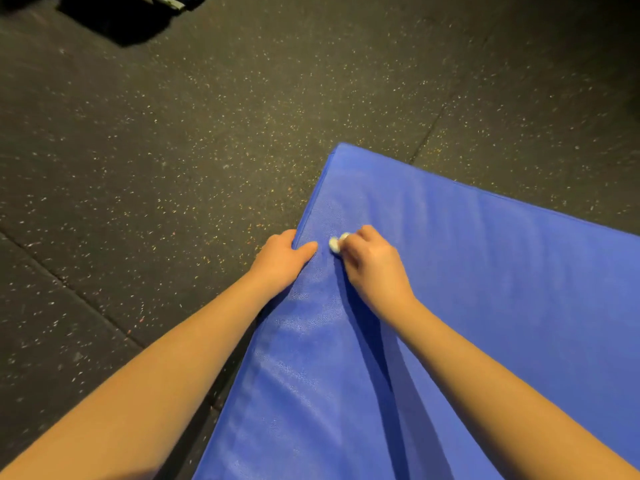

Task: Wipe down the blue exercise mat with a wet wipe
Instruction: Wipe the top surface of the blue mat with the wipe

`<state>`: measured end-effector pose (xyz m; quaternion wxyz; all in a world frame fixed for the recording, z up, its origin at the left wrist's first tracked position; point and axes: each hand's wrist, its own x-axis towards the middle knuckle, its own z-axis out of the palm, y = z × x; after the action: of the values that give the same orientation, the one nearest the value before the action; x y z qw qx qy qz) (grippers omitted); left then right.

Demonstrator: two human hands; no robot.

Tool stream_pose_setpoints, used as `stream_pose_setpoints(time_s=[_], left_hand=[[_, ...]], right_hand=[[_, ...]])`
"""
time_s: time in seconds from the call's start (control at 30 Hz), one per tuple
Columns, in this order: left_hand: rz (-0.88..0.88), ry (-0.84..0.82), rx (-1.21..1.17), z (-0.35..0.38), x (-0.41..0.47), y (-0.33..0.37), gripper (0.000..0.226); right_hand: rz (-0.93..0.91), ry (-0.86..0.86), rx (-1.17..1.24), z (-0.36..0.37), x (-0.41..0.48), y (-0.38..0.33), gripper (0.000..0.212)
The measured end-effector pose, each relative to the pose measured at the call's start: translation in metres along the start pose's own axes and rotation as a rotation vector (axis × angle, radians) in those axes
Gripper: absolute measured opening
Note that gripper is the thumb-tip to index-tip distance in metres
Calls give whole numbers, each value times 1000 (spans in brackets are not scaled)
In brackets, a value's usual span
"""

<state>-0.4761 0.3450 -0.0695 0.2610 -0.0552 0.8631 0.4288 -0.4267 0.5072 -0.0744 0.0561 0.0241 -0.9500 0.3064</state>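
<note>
I am looking at the blue mat (485, 306) lying flat on the floor, with the small white wipe (335, 243) pressing on its top just inside the left edge, about midway between the far corner and me.

The wipe is bunching into a tight wad, so I am judging that each stroke is covering only a narrow strip and may leave unwiped bands. It is also working right beside the mat's edge. A stroke running too far could carry it onto the floor, where it would pick up grit and drag it back onto the mat. The cover is wrinkling around the pressing spot, and creases could hide patches from the wipe.

One corner of the mat is pointing away from me. One side is running back from that corner towards my left, the other out to the right. Both are leaving the frame, so I cannot tell for certain which way the long axis lies.

The right hand (375, 268) is pinching the wipe in curled fingers. The left hand (282, 261) is gripping the mat's left edge, thumb on top, steadying it.

Beyond the mat, the dark speckled floor (173, 150) is spreading out on every side.
</note>
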Motion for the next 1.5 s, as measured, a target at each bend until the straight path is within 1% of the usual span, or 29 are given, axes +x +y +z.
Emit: stream_pose_setpoints(time_s=[0.07, 0.1, 0.13, 0.2, 0.27, 0.33, 0.37, 0.43, 0.47, 0.5, 0.53, 0.6, 0.63, 0.67, 0.7, 0.77, 0.8, 0.83, 0.97, 1.0, 1.07, 1.1, 1.17, 1.23, 1.3, 1.33, 1.43, 1.47, 1.5], left_hand=[[44, 5, -69, 1, -11, 5, 16], [78, 15, -71, 2, -17, 3, 16], [108, 31, -53, 3, -23, 1, 18], [147, 68, -5, 3, -32, -2, 22], [183, 107, 40, 4, -37, -3, 24], [228, 128, 65, 4, -40, -1, 21], [247, 129, 76, 4, -41, 1, 18], [269, 131, 95, 2, -42, 3, 15], [272, 133, 103, 1, -43, 4, 14], [281, 136, 111, 1, -45, 4, 13], [290, 141, 118, 1, -47, 4, 13], [289, 148, 134, 1, -50, 3, 14], [291, 156, 139, 1, -51, 3, 14], [300, 164, 142, 1, -52, 4, 14], [313, 169, 145, 1, -53, 5, 13], [328, 177, 154, 1, -56, 9, 13], [325, 182, 162, 0, -59, 10, 13], [324, 189, 174, 0, -62, 10, 12], [318, 244, 249, 1, -72, 9, 14], [319, 255, 261, 2, -73, 9, 15], [331, 261, 269, 2, -78, 14, 14], [338, 251, 277, 2, -80, 17, 20], [353, 207, 314, 0, -84, 21, 53], [353, 162, 366, -6, -86, 26, 76], [350, 140, 398, -9, -84, 29, 81], [354, 135, 404, -9, -84, 30, 81], [368, 138, 371, -9, -86, 30, 79], [367, 140, 366, -9, -87, 29, 78], [365, 140, 367, -9, -88, 29, 78]], right_hand=[[173, 142, -3, -10, 23, 12, 28], [267, 200, 25, -15, 32, 16, 27], [289, 234, 69, -18, 37, 14, 26], [107, 198, 137, -16, 36, -10, 20], [-130, 53, 167, -13, 25, -31, 25], [-201, 33, 126, -15, 31, -26, 31], [-129, 110, 96, -17, 41, -17, 29], [144, 323, 72, -24, 56, 3, 22], [211, 365, 95, -24, 57, 6, 18], [182, 363, 114, -23, 52, 0, 14], [79, 315, 119, -20, 45, -11, 13], [-180, 148, 135, -14, 26, -26, 22], [-241, 109, 112, -18, 27, -23, 26], [-212, 135, 64, -23, 36, -17, 28], [-97, 202, 17, -29, 47, -10, 27], [243, 342, -39, -43, 72, 8, 28], [345, 389, -25, -44, 78, 12, 29], [345, 410, 5, -44, 78, 4, 27], [-62, 283, 47, -36, 68, -35, 18], [-42, 274, 24, -43, 76, -31, 21], [181, 347, 9, -59, 98, -14, 26], [294, 392, 35, -68, 106, -6, 25], [310, 420, 81, -70, 105, -10, 21], [89, 351, 78, -61, 90, -37, 15], [-87, 249, 56, -53, 80, -46, 13], [-82, 254, 32, -56, 86, -43, 15], [262, 405, 29, -74, 111, -17, 23], [325, 432, 44, -75, 113, -12, 23], [301, 420, 50, -74, 111, -15, 20]])
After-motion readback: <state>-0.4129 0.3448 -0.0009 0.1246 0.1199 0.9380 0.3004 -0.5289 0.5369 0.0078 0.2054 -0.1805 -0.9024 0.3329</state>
